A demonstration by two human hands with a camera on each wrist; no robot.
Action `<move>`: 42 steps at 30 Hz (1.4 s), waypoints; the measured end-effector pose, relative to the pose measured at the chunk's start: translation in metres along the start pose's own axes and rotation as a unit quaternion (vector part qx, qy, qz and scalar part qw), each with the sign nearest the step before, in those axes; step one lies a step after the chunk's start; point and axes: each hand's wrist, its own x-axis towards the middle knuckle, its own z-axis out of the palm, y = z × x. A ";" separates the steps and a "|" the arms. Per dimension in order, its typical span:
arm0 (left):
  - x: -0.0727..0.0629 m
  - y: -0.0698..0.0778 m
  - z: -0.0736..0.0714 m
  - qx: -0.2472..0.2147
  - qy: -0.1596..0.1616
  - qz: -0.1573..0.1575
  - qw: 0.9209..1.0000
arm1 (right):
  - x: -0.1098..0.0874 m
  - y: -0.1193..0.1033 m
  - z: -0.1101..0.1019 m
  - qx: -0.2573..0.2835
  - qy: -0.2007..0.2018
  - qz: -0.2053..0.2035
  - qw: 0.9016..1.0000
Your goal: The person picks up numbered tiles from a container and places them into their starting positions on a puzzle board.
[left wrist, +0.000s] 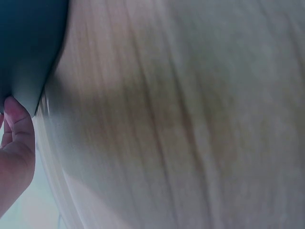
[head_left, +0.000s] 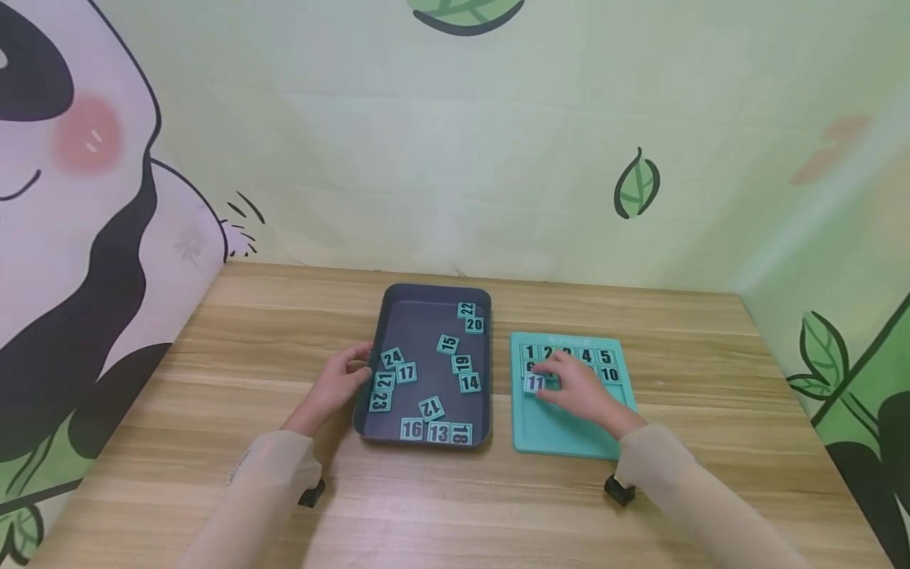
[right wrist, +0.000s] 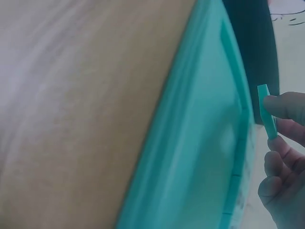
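Observation:
My right hand [head_left: 579, 387] pinches a small number tile marked 11 [head_left: 535, 383] between thumb and fingertips, above the teal number board [head_left: 569, 431]. The right wrist view shows the tile [right wrist: 267, 112] edge-on and lifted off the board. Tiles 1 to 5 line the board's top row; my fingers hide part of the second row, where 10 shows at its right end. My left hand [head_left: 336, 389] touches the left side of a dark tray [head_left: 426, 294] with relaxed fingers. Loose number tiles lie scattered in that tray, among them 15 [head_left: 448, 344] and 12 [head_left: 430, 408].
Tray and board stand side by side on a wood-grain table [head_left: 426, 506], a narrow strip apart. Behind them rises a wall [head_left: 455, 190] covered with panda and leaf drawings. A dark wrist device [head_left: 620, 491] hangs below the right sleeve.

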 end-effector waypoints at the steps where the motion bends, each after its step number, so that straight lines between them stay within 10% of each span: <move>1: 0.000 0.000 0.000 -0.001 0.001 0.000 1.000 | 0.000 0.002 0.002 -0.001 0.001 0.001 1.000; 25: -0.004 0.005 -0.001 0.023 0.018 0.033 0.999 | 0.000 0.007 0.017 -0.037 0.011 0.010 0.999; 42: -0.001 0.002 0.000 0.019 0.014 0.005 1.000 | 0.020 -0.019 0.000 0.045 0.030 -0.004 0.999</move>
